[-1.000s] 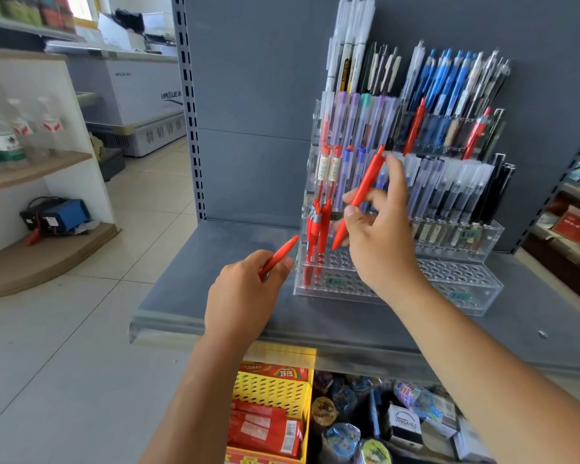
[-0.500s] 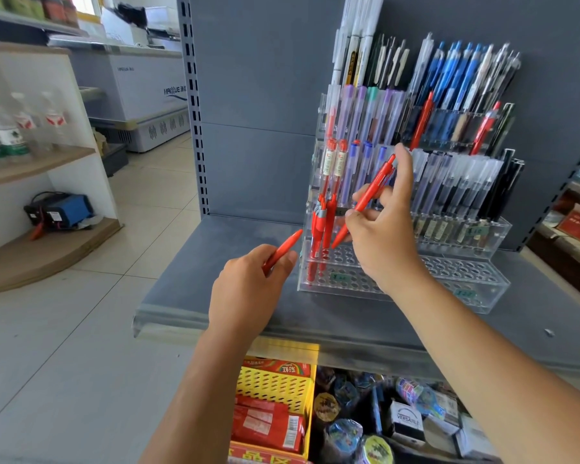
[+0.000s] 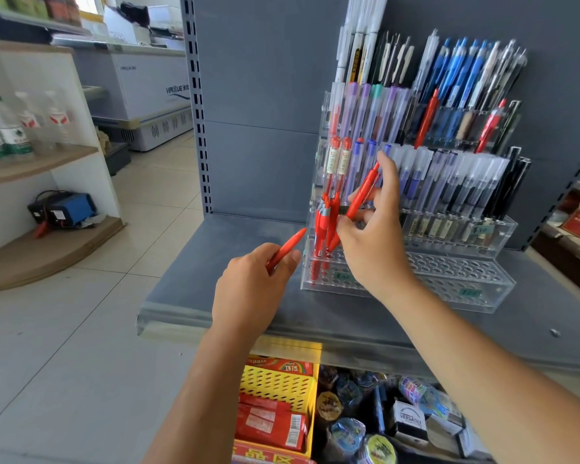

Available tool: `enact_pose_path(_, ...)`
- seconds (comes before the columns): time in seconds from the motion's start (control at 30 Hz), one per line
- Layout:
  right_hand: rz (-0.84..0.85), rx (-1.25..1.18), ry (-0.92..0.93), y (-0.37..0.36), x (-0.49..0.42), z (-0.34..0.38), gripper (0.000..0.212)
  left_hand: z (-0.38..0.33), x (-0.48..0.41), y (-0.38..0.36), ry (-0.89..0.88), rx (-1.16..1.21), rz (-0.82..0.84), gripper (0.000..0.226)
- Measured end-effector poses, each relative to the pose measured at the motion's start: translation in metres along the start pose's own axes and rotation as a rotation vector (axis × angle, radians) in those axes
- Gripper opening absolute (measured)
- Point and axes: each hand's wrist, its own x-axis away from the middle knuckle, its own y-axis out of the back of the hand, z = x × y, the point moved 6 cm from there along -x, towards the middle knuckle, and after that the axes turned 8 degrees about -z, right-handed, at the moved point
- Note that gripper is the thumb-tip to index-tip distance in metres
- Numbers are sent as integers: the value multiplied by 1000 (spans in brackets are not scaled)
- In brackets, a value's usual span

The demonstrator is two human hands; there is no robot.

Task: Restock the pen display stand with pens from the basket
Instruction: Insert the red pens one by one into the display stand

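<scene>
**A:** Grey shop shelf [image 3: 198,269] up front, tiled floor [image 3: 64,329] off to the left. Parked on the shelf against the back panel [image 3: 265,95]: clear tiered stand [image 3: 449,272], rows of holes along the front steps. Anything going on with the hands?

**B:** Yep. Right hand [image 3: 372,249] up at the left end of the stand, pinching a red pen [image 3: 362,192] between thumb and fingers, clamped firm. Holds it slanted, top end up by the index finger, bottom end down-left among the front holes. Can't tell whether seated in a hole or not, hidden by the fingers.

**A:** And the left?

**B:** Left hand [image 3: 248,289] lower down, over the shelf, just off the stand's left corner. Curled round a second pen [image 3: 287,247], also red, poking up-right out of the fist. Ends just beside the stand's edge; touching or not, can't tell.

**A:** Stock already in?

**B:** Bunch of red pens [image 3: 322,226] standing in the front-left holes, right next to the slanted one. Purple-capped pens [image 3: 365,108] in the rows behind, blue pens [image 3: 459,72] top right. Yellow basket [image 3: 278,385] tucked under the shelf, below the left forearm, red packs [image 3: 272,426] inside. Way back left: freezer [image 3: 141,95] and water bottles [image 3: 7,135] on a wooden rack [image 3: 31,162].
</scene>
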Motion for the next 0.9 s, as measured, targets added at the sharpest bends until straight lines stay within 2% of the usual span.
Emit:
enact_pose_path(0.13, 43, 42, 18, -3, 6, 1, 88, 1, 0, 0, 3, 5, -1, 39)
enact_pose_path(0.3, 122, 136, 20, -3, 14, -3, 60, 1, 0, 0, -3, 3, -2, 39)
enact_pose_path(0.53, 121, 99, 30, -2, 17, 1, 65, 1, 0, 0, 8, 13, 1, 37)
enact_pose_path(0.6, 84, 149, 136, 1, 19, 9, 65, -1, 0, 0, 9, 19, 8, 36)
enact_pose_path(0.67, 96, 267, 281, 1, 25, 19, 55, -3, 0, 2, 2, 25, 13, 36)
enact_pose_path(0.77, 186, 446, 495, -6, 37, 32, 32, -4, 0, 2, -29, 42, 20, 37)
enact_pose_path(0.9, 324, 597, 655, -17, 50, 32, 23, -5, 2, -1, -82, 58, 77, 40)
